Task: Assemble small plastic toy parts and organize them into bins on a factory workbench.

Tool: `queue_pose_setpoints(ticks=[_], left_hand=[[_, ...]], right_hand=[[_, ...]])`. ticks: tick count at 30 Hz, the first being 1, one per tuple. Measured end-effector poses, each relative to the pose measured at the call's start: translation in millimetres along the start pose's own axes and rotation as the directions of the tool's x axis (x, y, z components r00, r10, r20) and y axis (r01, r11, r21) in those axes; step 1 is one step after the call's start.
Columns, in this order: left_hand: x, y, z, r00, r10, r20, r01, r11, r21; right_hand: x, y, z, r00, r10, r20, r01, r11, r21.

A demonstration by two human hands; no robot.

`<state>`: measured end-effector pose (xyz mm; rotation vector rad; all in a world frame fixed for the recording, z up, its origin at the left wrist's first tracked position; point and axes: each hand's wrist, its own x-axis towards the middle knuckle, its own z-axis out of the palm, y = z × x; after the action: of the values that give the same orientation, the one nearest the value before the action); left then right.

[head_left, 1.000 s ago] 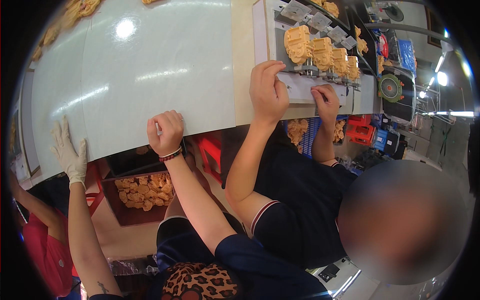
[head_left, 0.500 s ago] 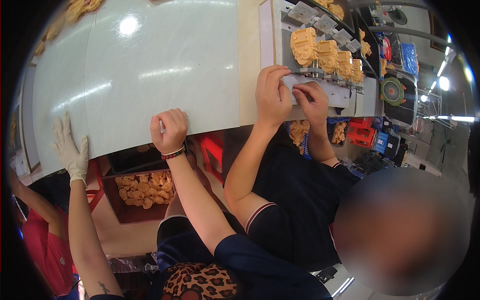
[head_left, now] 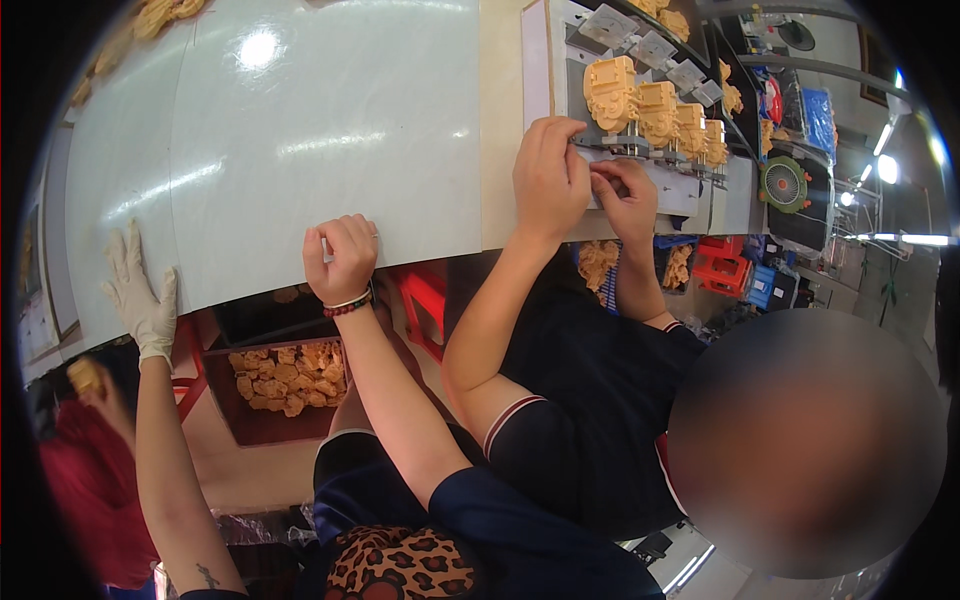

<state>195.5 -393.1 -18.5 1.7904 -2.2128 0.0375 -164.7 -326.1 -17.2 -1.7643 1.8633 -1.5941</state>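
My left hand [head_left: 147, 300], in a thin white glove, lies flat with its fingers spread on the near edge of a pale, glossy tabletop [head_left: 320, 90]. My right hand [head_left: 342, 258] is bare, with a beaded bracelet at the wrist. It rests on the same edge, fingers curled into a loose fist, and no object shows in it. Between my forearms, below the tabletop, a dark red bin [head_left: 275, 430] holds several tan molded parts [head_left: 288, 378].
At right, a co-worker's hands [head_left: 555, 180] meet beside a fixture with several upright tan parts [head_left: 610, 92]. A red stool [head_left: 420, 310] stands under the table. A red-sleeved person at far left holds a tan piece [head_left: 86, 377]. A small green fan [head_left: 784, 182] is beyond.
The co-worker's nearer hand at right has moved slightly up. The red-clad person at far left has shifted and now shows a tan piece in hand. My hands have stayed put.
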Motion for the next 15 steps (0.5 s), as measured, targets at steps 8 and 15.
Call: queue_pose_setpoints(ticks=[8, 15], left_hand=[[-2.7, -3.1, 0.1, 1.0, -0.002, 0.0, 0.002, 1.0, -0.001], [-4.2, -6.8, 0.5, 1.0, -0.005, 0.002, 0.005, 1.0, 0.01]], right_hand=[[-27.9, -45.4, 49.9, 0.986, 0.12, -0.113, -0.126, 0.991, -0.049], [-29.2, -46.8, 52.5, 0.986, 0.122, -0.113, -0.127, 0.991, -0.041]])
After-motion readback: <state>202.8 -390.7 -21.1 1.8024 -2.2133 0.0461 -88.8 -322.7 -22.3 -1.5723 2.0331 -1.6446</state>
